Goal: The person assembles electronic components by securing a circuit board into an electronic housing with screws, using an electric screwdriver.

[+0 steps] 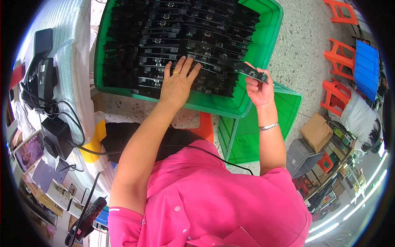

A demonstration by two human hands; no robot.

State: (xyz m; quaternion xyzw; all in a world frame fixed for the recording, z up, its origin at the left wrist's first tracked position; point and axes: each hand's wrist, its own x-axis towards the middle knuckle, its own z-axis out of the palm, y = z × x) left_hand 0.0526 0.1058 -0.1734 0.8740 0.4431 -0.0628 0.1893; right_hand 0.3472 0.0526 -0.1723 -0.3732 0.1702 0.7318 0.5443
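Rows of flat black plastic parts with small metal fittings fill much of a large green bin. Across the near rows lies my left hand, fingers spread, its fingertips touching the parts; a ring is on one finger. By the bin's right rim, my right hand grips one end of a long black plastic part between thumb and fingers. That part is tilted, and its far end reaches toward the stacked rows. Whether it touches them I cannot tell.
A second green bin stands under the large one at the right. Left is a foam-wrapped surface with black adapters and cables. An orange stool is close to me; more stools and a seated person are farther right.
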